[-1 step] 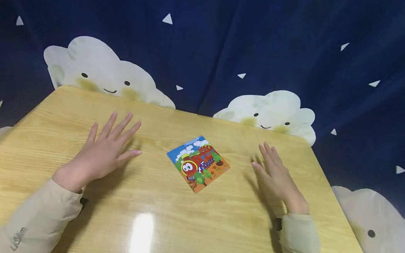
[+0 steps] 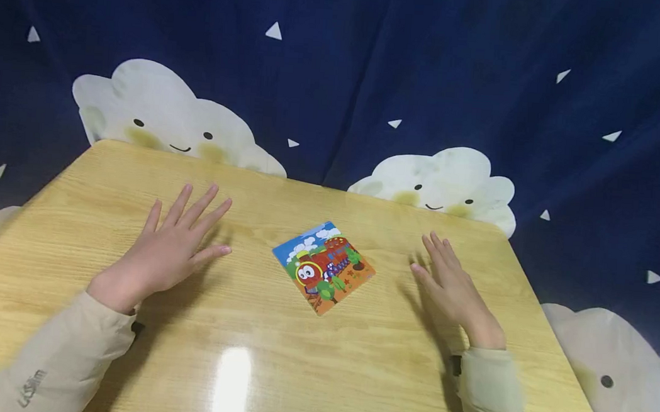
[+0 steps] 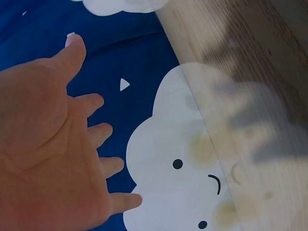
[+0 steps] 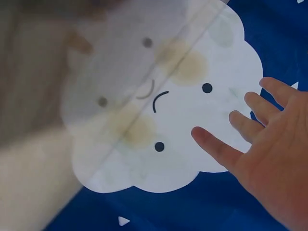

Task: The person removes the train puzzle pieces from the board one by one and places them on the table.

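A square picture card (image 2: 324, 267) with a red cartoon train, green trees and blue sky lies flat on the wooden table (image 2: 297, 368), turned cornerwise. To its left, my left hand (image 2: 162, 252) hovers palm down above the wood with fingers straight and spread. On the card's other side, my right hand (image 2: 454, 288) is held above the table, its fingers extended and the thumb toward the card. Both hands are apart from the card and hold nothing. The wrist views show the bare left palm (image 3: 53, 149) and the bare right palm (image 4: 279, 159).
Behind the table's far edge hangs a dark blue curtain (image 2: 327, 73) with white triangles and smiling clouds (image 2: 166, 108). More of this cloth shows beyond the right edge. A bright glare spot (image 2: 231, 383) lies on the near tabletop.
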{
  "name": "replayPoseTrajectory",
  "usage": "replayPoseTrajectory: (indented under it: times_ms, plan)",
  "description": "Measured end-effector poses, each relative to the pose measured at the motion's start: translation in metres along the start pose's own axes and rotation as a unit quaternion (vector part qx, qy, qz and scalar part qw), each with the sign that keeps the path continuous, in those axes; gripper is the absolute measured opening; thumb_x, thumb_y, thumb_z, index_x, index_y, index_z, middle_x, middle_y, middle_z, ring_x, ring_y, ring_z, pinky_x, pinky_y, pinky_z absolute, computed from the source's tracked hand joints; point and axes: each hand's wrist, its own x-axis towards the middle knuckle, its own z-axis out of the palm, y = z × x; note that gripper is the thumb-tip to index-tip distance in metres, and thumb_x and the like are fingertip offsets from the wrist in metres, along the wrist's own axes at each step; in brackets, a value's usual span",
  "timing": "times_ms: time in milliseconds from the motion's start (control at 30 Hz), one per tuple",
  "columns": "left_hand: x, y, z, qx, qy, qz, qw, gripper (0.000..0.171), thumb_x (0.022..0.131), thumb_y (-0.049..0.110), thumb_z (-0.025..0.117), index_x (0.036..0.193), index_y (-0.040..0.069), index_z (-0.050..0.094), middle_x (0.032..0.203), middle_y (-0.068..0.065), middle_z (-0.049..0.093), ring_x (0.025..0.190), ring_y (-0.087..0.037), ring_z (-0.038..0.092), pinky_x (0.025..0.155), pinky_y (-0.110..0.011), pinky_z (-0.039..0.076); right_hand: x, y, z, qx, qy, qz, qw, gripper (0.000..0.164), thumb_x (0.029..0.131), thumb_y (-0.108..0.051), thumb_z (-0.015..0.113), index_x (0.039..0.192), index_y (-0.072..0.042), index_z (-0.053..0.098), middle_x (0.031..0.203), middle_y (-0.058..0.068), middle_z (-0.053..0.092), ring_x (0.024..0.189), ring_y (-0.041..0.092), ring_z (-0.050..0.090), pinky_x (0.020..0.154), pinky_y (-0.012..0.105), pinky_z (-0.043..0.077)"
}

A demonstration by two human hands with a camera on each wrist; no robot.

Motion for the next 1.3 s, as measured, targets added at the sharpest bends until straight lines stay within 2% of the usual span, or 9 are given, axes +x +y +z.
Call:
replayPoseTrajectory:
  times_ms: [267, 433, 633, 867, 1067, 1300]
  plan:
    - [0.003, 0.006, -0.004, -0.004, -0.01, 0.001, 0.9999, 0.076, 0.1, 0.054, 0.045, 0.159, 0.017, 0.015, 0.164, -0.009, -0.003, 0.147, -0.037, -0.014, 0.106, -0.071, -0.006, 0.001, -0.002, -0.003, -0.001, 0.001, -0.014, 1.0, 0.07, 0.102, -0.048, 0.044, 0.159, -0.021, 0.013, 0.164, 0.0, 0.005, 0.15, 0.026, 0.0, 0.1, 0.077, 0.016]
    - [0.006, 0.017, -0.001, -0.021, -0.038, 0.011, 0.999, 0.075, 0.1, 0.053, 0.045, 0.159, 0.017, 0.016, 0.165, -0.009, -0.001, 0.147, -0.037, -0.01, 0.107, -0.072, -0.002, 0.003, -0.008, 0.002, -0.002, -0.023, -0.018, 1.0, 0.07, 0.103, -0.049, 0.041, 0.159, -0.02, 0.012, 0.164, -0.001, 0.005, 0.15, 0.026, 0.0, 0.101, 0.076, 0.014]
    - [0.01, 0.037, 0.012, -0.022, -0.08, 0.039, 0.9957, 0.073, 0.099, 0.053, 0.046, 0.157, 0.015, 0.023, 0.164, -0.011, 0.009, 0.148, -0.039, 0.003, 0.107, -0.072, 0.005, 0.01, -0.02, 0.017, -0.013, -0.054, -0.045, 0.997, 0.07, 0.102, -0.051, 0.04, 0.158, -0.017, 0.018, 0.164, 0.002, 0.011, 0.149, 0.027, 0.005, 0.104, 0.072, 0.019]
    - [0.018, 0.062, 0.031, -0.031, -0.146, 0.068, 0.9864, 0.072, 0.1, 0.049, 0.048, 0.155, 0.008, 0.027, 0.161, -0.015, 0.018, 0.146, -0.039, 0.014, 0.108, -0.07, 0.011, 0.014, -0.031, 0.035, -0.022, -0.097, -0.091, 0.991, 0.072, 0.1, -0.05, 0.049, 0.155, -0.011, 0.028, 0.161, 0.007, 0.023, 0.147, 0.033, 0.016, 0.107, 0.065, 0.025]
    - [0.026, 0.065, 0.043, -0.024, -0.171, 0.065, 0.9828, 0.074, 0.099, 0.05, 0.048, 0.155, 0.007, 0.027, 0.161, -0.016, 0.017, 0.146, -0.038, 0.015, 0.109, -0.068, 0.012, 0.014, -0.035, 0.041, -0.034, -0.129, -0.099, 0.986, 0.072, 0.098, -0.049, 0.054, 0.154, -0.01, 0.032, 0.158, 0.012, 0.028, 0.146, 0.036, 0.02, 0.107, 0.065, 0.026]
    - [0.03, 0.064, 0.05, -0.019, -0.189, 0.052, 0.9805, 0.077, 0.098, 0.053, 0.049, 0.153, 0.003, 0.029, 0.16, -0.016, 0.02, 0.147, -0.037, 0.015, 0.109, -0.068, 0.012, 0.011, -0.035, 0.044, -0.044, -0.121, -0.114, 0.985, 0.07, 0.098, -0.046, 0.055, 0.153, -0.008, 0.034, 0.158, 0.012, 0.029, 0.145, 0.037, 0.021, 0.104, 0.068, 0.027]
